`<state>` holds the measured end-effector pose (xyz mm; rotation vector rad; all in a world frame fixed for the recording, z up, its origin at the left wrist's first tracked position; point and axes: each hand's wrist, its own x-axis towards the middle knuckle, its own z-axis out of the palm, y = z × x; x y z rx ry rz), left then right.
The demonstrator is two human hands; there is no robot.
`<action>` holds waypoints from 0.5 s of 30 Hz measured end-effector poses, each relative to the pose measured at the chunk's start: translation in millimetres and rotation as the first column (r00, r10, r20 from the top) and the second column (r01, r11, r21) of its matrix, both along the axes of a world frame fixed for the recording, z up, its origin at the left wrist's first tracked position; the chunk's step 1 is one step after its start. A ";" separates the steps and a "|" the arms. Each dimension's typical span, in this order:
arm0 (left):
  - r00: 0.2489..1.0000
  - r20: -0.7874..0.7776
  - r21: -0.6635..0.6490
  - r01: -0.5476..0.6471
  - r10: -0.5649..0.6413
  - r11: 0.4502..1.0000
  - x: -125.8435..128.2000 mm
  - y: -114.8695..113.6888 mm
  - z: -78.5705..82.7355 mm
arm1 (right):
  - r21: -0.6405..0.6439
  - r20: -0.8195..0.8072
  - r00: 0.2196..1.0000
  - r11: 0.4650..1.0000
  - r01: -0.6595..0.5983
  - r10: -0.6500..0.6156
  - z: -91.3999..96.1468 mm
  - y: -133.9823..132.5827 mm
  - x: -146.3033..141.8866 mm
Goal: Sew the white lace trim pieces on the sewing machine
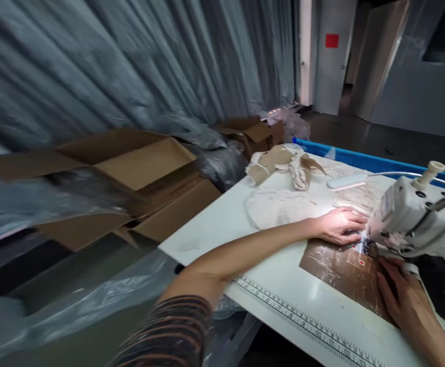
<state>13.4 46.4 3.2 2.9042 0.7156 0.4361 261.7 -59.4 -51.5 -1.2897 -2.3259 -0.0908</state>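
On the right stands a white sewing machine (401, 214), its needle area low at its left end. My left hand (339, 226) is closed on pale cloth (354, 204) just left of the needle, fingers together and fingertips partly hidden. My right hand (406, 290) lies open near the needle on the front side, thumb and fingers apart. It rests by the edge of a shiny brown plate (340, 270) that looks covered in clear tape. Small white patches with red marks (362, 262) show on the plate under the needle area.
A white table (203, 239) carries a printed ruler strip (294, 316) along its front edge. Crumpled beige and white cloth pieces (268, 165) lie at the back. Open cardboard boxes (146, 163) and plastic sheeting fill the left. A blue rim (360, 160) runs behind the table.
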 end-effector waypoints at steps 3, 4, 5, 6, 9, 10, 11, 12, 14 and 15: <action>0.974 -0.017 0.046 -0.227 0.228 0.973 16.8 12.5 3.7 | 0.068 -0.021 0.996 0.994 -0.080 0.082 4.5 5.4 0.5; 0.956 0.000 0.053 -0.292 0.293 0.955 23.2 16.7 4.9 | 0.103 -0.037 0.992 0.988 -0.112 0.117 8.1 5.7 -1.1; 0.940 0.007 0.050 -0.341 0.341 0.939 29.0 21.1 5.9 | 0.125 -0.056 0.987 0.982 -0.140 0.148 12.0 5.6 -3.2; 0.931 -0.010 0.031 -0.366 0.366 0.930 33.7 25.6 6.7 | 0.145 -0.074 0.979 0.973 -0.178 0.190 15.7 5.2 -5.7; 0.903 -0.103 -0.031 -0.422 0.417 0.906 38.8 37.7 7.6 | 0.172 -0.124 0.940 0.940 -0.294 0.317 21.8 4.2 -13.3; 0.896 -0.117 -0.037 -0.435 0.428 0.900 37.7 40.1 7.7 | 0.170 -0.144 0.925 0.930 -0.326 0.351 22.0 3.8 -15.7; 0.890 -0.120 -0.034 -0.446 0.439 0.894 35.7 41.0 8.0 | 0.170 -0.167 0.911 0.921 -0.350 0.377 21.6 3.0 -18.2; 0.885 -0.117 -0.027 -0.456 0.450 0.889 33.2 40.0 8.6 | 0.171 -0.189 0.900 0.916 -0.363 0.392 21.4 1.5 -20.8; 0.880 -0.096 -0.001 -0.468 0.466 0.884 27.7 31.0 10.7 | 0.191 -0.232 0.880 0.907 -0.376 0.414 23.8 -4.3 -26.8; 0.882 -0.082 0.019 -0.465 0.465 0.885 25.2 22.6 12.0 | 0.199 -0.246 0.874 0.904 -0.378 0.419 27.4 -9.0 -30.1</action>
